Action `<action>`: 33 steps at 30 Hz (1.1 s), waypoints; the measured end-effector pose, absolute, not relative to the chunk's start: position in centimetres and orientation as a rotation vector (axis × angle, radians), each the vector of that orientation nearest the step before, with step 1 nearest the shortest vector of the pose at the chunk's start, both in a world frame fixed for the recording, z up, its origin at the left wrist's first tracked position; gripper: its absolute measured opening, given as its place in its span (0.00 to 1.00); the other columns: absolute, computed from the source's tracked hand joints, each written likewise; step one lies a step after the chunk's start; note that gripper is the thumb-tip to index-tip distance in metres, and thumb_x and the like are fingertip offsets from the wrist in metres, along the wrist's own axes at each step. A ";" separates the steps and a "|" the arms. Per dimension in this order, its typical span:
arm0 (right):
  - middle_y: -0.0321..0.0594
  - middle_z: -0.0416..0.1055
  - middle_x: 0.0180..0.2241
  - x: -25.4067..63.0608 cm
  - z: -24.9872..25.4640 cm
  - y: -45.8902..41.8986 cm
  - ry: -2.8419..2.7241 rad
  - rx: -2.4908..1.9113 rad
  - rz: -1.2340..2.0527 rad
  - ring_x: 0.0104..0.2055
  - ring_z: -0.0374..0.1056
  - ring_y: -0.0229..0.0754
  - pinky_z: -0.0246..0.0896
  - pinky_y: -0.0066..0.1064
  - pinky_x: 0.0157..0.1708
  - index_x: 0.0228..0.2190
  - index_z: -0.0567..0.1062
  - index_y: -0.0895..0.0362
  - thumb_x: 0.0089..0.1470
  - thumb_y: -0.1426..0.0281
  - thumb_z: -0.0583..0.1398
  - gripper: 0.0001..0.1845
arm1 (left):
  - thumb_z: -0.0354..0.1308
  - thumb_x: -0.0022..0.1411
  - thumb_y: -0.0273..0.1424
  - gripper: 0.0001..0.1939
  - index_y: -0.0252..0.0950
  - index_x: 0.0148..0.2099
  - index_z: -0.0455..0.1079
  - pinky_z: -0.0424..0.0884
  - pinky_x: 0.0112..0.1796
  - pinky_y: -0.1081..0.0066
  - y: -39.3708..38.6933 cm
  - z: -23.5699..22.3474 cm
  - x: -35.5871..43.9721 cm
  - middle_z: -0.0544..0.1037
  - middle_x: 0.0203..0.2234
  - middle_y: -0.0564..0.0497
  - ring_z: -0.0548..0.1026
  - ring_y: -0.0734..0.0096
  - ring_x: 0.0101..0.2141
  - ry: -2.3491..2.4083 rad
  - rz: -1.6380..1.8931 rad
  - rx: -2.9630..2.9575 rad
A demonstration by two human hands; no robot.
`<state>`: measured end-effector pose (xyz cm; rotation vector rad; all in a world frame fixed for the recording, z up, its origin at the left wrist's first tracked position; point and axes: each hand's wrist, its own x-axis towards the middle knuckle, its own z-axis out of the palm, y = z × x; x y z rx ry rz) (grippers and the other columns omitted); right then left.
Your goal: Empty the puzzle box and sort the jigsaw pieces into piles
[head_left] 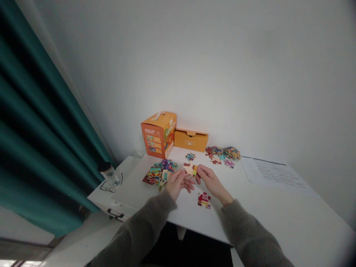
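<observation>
A cream, yellow and brown jigsaw puzzle piece point(190, 169) is held up above the white table between my two hands. My left hand point(179, 182) pinches its left edge, with the other fingers spread below. At its right edge, the thumb and fingers of my right hand point(210, 181) close on the piece. Nearer to me lies a red and yellow puzzle piece point(204, 200) on the table. Left of my left hand is a heap of colourful puzzle pieces point(160, 173). A small blue puzzle piece point(190, 157) rests just beyond the held one.
An orange puzzle box point(158, 135) and a yellow open carton point(190, 141) stand by the wall. More puzzle pieces point(222, 154) are piled to their right. Printed sheets point(278, 176) lie farther right. On the left are a dark-lidded bottle point(111, 176), glasses point(107, 187) and a green curtain point(41, 129).
</observation>
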<state>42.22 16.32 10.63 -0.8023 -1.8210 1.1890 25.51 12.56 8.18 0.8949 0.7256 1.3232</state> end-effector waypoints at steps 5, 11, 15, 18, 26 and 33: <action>0.31 0.63 0.19 42.6 10.4 16.5 -1.781 -0.777 1.205 0.24 0.58 0.37 0.53 0.30 0.30 0.27 0.66 0.55 0.64 0.52 0.52 0.22 | 0.60 0.57 0.53 0.25 0.35 0.35 0.60 0.67 0.19 0.73 12.7 8.3 25.8 0.80 0.24 0.45 0.75 0.69 0.19 0.790 1.355 0.934; 0.30 0.61 0.19 42.5 10.2 16.4 -1.770 -0.808 1.184 0.22 0.55 0.35 0.50 0.29 0.26 0.26 0.67 0.55 0.61 0.53 0.56 0.20 | 0.59 0.58 0.53 0.24 0.35 0.34 0.61 0.64 0.20 0.73 12.8 7.7 25.9 0.79 0.21 0.46 0.71 0.72 0.16 0.812 1.375 0.979; 0.30 0.61 0.18 42.6 10.0 16.4 -1.770 -0.827 1.175 0.22 0.55 0.35 0.49 0.29 0.25 0.27 0.67 0.55 0.62 0.54 0.56 0.19 | 0.59 0.57 0.52 0.24 0.35 0.34 0.61 0.64 0.20 0.72 12.7 7.6 25.9 0.79 0.21 0.46 0.71 0.71 0.17 0.797 1.360 0.968; 0.30 0.62 0.18 42.7 10.1 16.4 -1.773 -0.830 1.184 0.22 0.55 0.35 0.50 0.29 0.25 0.27 0.67 0.55 0.61 0.53 0.56 0.19 | 0.60 0.57 0.52 0.24 0.35 0.34 0.61 0.64 0.20 0.72 12.8 7.7 25.9 0.79 0.21 0.46 0.72 0.71 0.17 0.801 1.358 0.964; 0.31 0.62 0.19 42.7 10.5 16.0 -1.757 -0.788 1.209 0.23 0.57 0.36 0.51 0.29 0.27 0.26 0.66 0.55 0.61 0.55 0.56 0.19 | 0.61 0.56 0.52 0.24 0.35 0.33 0.61 0.65 0.19 0.72 12.6 7.9 26.1 0.79 0.21 0.45 0.72 0.71 0.16 0.778 1.363 0.929; 0.30 0.61 0.18 42.7 10.0 16.2 -1.734 -0.861 1.185 0.21 0.55 0.35 0.50 0.28 0.24 0.26 0.65 0.54 0.59 0.52 0.57 0.20 | 0.59 0.58 0.50 0.25 0.33 0.43 0.63 0.67 0.20 0.70 12.2 8.0 26.3 0.79 0.21 0.47 0.73 0.68 0.17 0.748 1.388 0.879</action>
